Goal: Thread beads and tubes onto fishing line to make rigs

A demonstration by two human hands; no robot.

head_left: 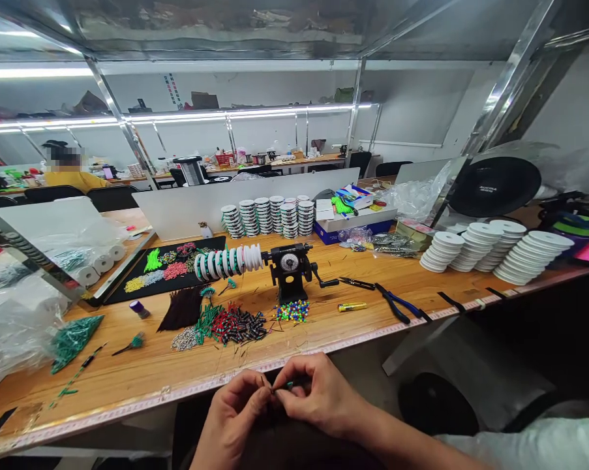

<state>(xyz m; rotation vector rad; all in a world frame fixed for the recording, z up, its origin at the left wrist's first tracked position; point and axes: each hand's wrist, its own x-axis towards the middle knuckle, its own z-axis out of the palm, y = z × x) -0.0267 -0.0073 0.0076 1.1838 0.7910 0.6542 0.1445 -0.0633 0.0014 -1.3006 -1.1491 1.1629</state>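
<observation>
My left hand [238, 411] and my right hand [318, 398] meet just below the table's front edge, over my dark lap. Both are closed in a pinch, with fingertips almost touching. A thin dark strand seems to show between them, too small to name. Some green bit [290, 385] peeks out by the right fingers. Nearest on the table lie a pile of red, black and green small tubes [240, 325], some silvery small parts [185, 338] and a heap of coloured beads [293, 311]. Behind them stands a hand-cranked winder [290, 271] with white spools [226, 263] on its shaft.
Blue-handled pliers [396, 304] and a yellow tool [351, 307] lie to the right. White spool stacks [533, 258] stand far right, with wound spools [269, 217] at the back. A black mat [120, 292] bears coloured piles. Someone in yellow [69, 179] sits at a far bench.
</observation>
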